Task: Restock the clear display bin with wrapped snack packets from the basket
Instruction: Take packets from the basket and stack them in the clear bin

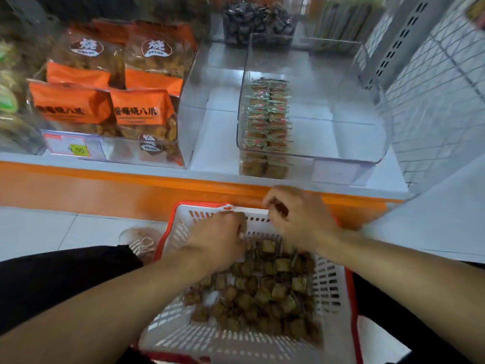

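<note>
1. Basket: white slotted plastic with a red rim, lower centre of frame, between the person's legs.
2. Packets: small brown squares in clear wrap, piled loose over the basket floor.
3. Left hand: reaches into the far end of the basket, fingers curled down among the packets; what it grips is hidden.
4. Right hand: raised over the basket's far rim, fingers curled round a brown packet.
5. Bin: clear, curved front, centre right on the grey shelf. Two neat rows of packets with red-green wrap edges stand along its left wall.
6. Orange bags: upper left, in a neighbouring clear tray.
7. Dark sweets: top centre, blurred.
</note>
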Action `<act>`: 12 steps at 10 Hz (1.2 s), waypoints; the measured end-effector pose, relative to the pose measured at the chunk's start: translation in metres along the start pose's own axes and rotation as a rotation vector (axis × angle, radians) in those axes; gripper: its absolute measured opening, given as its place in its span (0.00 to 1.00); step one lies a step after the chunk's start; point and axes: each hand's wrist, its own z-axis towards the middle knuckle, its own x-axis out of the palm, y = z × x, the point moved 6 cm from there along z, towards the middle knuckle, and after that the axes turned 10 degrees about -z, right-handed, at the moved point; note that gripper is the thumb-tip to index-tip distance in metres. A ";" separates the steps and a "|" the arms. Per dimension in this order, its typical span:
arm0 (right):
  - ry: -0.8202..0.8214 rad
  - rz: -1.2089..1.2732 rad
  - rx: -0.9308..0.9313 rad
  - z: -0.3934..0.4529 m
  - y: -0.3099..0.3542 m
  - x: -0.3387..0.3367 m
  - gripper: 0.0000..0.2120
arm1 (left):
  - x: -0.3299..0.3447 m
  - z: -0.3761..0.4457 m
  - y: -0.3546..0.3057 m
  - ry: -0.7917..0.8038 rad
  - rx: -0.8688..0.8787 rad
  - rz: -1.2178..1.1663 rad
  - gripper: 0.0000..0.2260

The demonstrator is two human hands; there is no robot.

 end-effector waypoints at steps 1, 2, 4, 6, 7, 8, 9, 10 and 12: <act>0.610 -0.244 0.121 -0.059 -0.040 0.097 0.18 | 0.054 0.006 0.050 0.178 -0.096 0.010 0.19; 0.755 -0.179 0.270 -0.082 -0.062 0.144 0.25 | 0.089 0.012 0.087 0.251 -0.129 -0.149 0.24; 0.616 -0.126 0.312 -0.060 -0.053 0.219 0.25 | 0.121 0.048 0.138 0.010 -0.390 -0.376 0.21; 0.707 -0.233 0.402 -0.075 -0.056 0.284 0.37 | 0.154 0.071 0.175 -0.042 -0.544 -0.486 0.31; 0.688 -0.217 0.408 -0.070 -0.055 0.295 0.39 | 0.168 0.079 0.192 0.029 -0.549 -0.453 0.36; 0.689 -0.171 0.405 -0.064 -0.053 0.299 0.42 | 0.183 0.081 0.201 0.117 -0.559 -0.477 0.43; 0.716 -0.146 0.416 -0.063 -0.051 0.304 0.41 | 0.191 0.083 0.205 0.070 -0.529 -0.550 0.45; 0.723 -0.195 0.406 -0.060 -0.046 0.309 0.38 | 0.191 0.081 0.207 -0.028 -0.508 -0.637 0.43; 0.811 -0.248 0.416 -0.062 -0.045 0.326 0.38 | 0.187 0.086 0.194 -0.043 -0.347 -0.557 0.20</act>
